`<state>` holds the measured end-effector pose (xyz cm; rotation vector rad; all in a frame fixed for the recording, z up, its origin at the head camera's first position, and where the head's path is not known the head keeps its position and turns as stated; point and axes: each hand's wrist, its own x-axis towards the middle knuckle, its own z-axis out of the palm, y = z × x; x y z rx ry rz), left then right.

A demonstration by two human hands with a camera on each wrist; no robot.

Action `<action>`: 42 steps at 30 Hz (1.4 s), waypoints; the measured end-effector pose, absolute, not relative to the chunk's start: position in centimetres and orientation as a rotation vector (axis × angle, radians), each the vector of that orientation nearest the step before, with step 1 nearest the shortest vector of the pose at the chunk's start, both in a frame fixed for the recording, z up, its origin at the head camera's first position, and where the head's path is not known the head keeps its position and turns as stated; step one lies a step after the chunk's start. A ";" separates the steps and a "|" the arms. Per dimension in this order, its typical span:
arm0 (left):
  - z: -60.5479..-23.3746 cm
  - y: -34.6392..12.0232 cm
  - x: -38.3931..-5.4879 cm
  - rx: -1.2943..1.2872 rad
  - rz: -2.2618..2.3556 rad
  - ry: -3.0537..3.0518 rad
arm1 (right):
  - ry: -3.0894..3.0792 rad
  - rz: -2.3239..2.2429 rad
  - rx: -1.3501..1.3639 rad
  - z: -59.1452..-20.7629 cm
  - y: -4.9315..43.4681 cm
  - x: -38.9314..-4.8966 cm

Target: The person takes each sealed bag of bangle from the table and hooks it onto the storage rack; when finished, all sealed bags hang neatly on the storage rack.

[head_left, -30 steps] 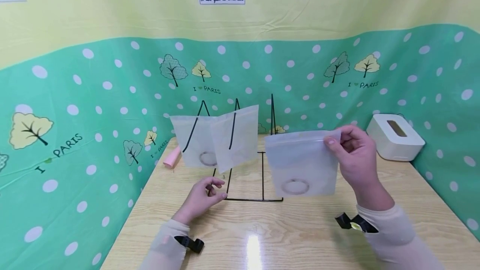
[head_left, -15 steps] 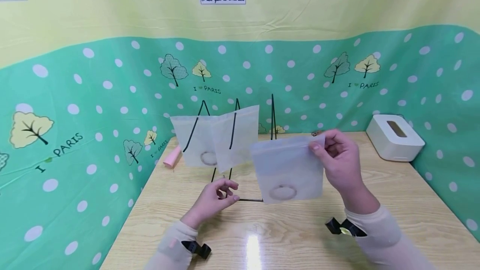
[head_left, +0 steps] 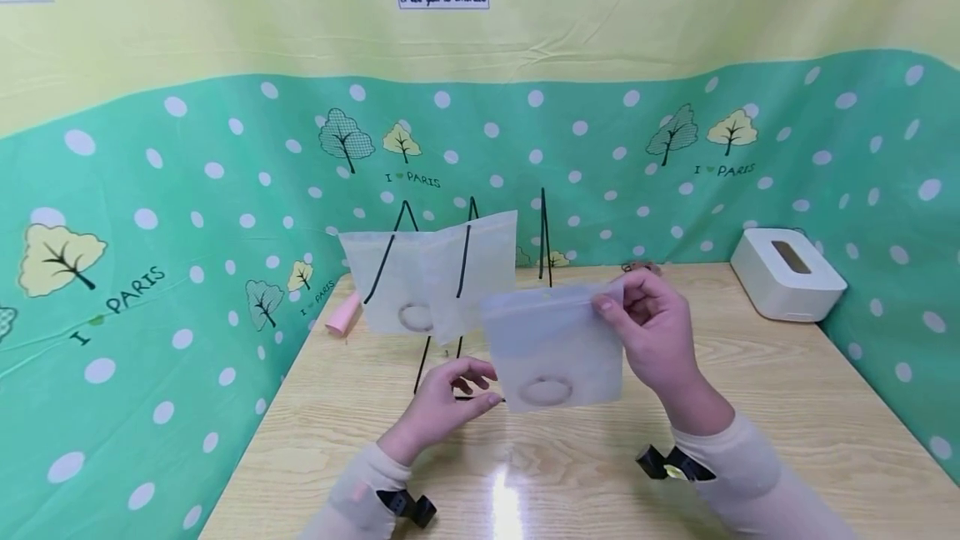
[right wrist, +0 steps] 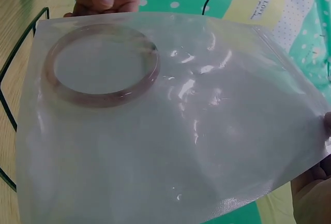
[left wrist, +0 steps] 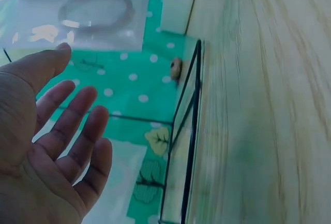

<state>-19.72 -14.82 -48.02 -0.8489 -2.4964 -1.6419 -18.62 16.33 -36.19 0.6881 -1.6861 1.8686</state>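
My right hand (head_left: pixel 663 340) pinches a frosted zip bag (head_left: pixel 581 348) by its top corner, holding it up over the table. Inside lies a brownish-pink bangle (right wrist: pixel 103 100), settled toward the bag's bottom. My left hand (head_left: pixel 442 407) is beside the bag's lower left edge, thumb and fingers apart, palm holding nothing in the left wrist view. Behind them stands a black wire rack (left wrist: pixel 190 131) with upright hooks. From two hooks hang frosted bags: the left bag (head_left: pixel 401 282) shows a ring shape inside, and the other bag (head_left: pixel 491 265) overlaps it. A third hook (head_left: pixel 543 223) at the right is bare.
A white tissue box (head_left: pixel 787 277) sits at the table's back right. At the back left lies a pink tube (head_left: pixel 343 315). A small brown object (head_left: pixel 641 267) is near the back edge, against the patterned cloth backdrop (head_left: pixel 225 273).
My right hand has carried the bag left and slightly down, in front of the rack. The left hand has moved right, up to the bag's edge. The hanging bags have stayed put.
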 end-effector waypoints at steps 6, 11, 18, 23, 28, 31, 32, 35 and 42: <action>-47.8 -13.8 -19.3 -0.869 -1.627 -2.428 | -1.714 1.877 0.705 -36.5 16.0 -18.5; -47.8 -13.2 -19.2 -0.896 -1.603 -2.320 | -1.744 1.852 0.709 -36.6 15.9 -18.4; -47.7 -13.3 -19.2 -0.867 -1.584 -2.287 | -1.754 1.821 0.742 -36.7 16.1 -18.5; -47.4 -13.6 -19.4 -0.870 -1.559 -2.289 | -1.793 1.750 0.753 -36.7 16.4 -18.7; -47.2 -13.9 -19.5 -0.846 -1.559 -2.298 | -1.840 1.687 0.754 -36.5 16.6 -18.9; -47.0 -14.0 -19.6 -0.830 -1.563 -2.292 | -1.846 1.667 0.766 -36.4 16.7 -19.0; -47.0 -14.0 -19.6 -0.831 -1.563 -2.286 | -1.847 1.660 0.769 -36.3 16.7 -19.0; -46.9 -14.0 -19.7 -0.836 -1.557 -2.276 | -1.839 1.666 0.777 -36.1 16.8 -19.2; -46.6 -14.2 -20.3 -0.822 -1.532 -2.320 | -1.871 1.635 0.734 -35.7 17.0 -19.8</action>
